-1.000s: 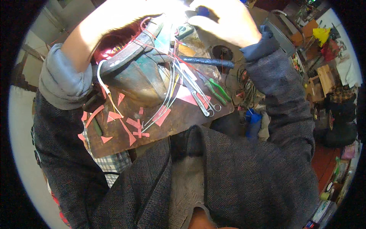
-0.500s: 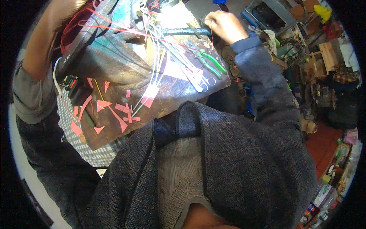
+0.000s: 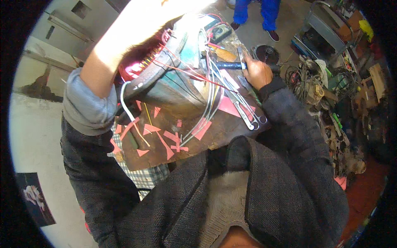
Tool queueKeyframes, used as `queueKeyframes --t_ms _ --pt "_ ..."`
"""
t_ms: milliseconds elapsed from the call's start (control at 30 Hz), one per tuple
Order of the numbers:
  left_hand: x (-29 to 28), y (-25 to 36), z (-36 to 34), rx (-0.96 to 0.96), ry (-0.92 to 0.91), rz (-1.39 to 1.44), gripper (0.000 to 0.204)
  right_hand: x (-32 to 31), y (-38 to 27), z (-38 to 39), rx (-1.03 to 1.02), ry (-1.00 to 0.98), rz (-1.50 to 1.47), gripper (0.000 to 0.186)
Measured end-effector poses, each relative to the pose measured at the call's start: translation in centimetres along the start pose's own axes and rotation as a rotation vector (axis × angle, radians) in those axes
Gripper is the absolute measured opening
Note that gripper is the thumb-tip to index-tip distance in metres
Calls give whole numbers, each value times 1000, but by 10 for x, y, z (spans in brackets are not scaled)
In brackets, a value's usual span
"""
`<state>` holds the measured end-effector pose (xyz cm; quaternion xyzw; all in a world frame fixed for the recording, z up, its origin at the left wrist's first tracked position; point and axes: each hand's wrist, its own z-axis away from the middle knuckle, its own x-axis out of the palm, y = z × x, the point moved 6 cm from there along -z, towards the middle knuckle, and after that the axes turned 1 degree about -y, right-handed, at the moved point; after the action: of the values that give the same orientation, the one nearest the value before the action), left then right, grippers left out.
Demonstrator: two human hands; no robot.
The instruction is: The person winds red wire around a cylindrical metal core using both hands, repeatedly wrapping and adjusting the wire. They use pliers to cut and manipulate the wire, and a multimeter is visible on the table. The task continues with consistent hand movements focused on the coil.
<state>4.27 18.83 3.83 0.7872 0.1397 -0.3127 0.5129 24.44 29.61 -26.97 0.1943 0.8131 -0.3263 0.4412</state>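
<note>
A worn grey and turquoise metal housing (image 3: 165, 89), like a motor casing, lies on the brown board (image 3: 194, 151). Red wires (image 3: 186, 72) and pale sleeved leads (image 3: 213, 103) run from it. My left hand (image 3: 188, 6) reaches over its far side at the upper edge; glare washes out its fingers. At the board's right side, my right hand (image 3: 258, 73) is closed round a dark, tape-wrapped rod (image 3: 229, 65). Close to it lie a narrow metal tool (image 3: 241, 56) and scissors (image 3: 250, 120). Pink paper scraps (image 3: 167, 149) are scattered on the near part.
A person's blue trouser legs (image 3: 269, 14) stand beyond the board. Coiled cables (image 3: 300, 80) and a grey metal frame (image 3: 324, 31) are on the right. A checked cloth (image 3: 151, 175) hangs under the board's near edge. To the left is a pale wall (image 3: 39, 136).
The whole view has shifted, so the board sits lower and further right. The person's legs have come into view. My right hand stays at the dark rod, now wrapped round it.
</note>
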Motion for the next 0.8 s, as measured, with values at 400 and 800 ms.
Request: queueKeyframes --t_ms 400,800 --pt "-11 -10 0 22 39 -356 27 9 -3 6 293 6 -168 38" --pt "-10 -4 2 -1 41 -238 22 -175 -34 -42 49 179 -1021 29"
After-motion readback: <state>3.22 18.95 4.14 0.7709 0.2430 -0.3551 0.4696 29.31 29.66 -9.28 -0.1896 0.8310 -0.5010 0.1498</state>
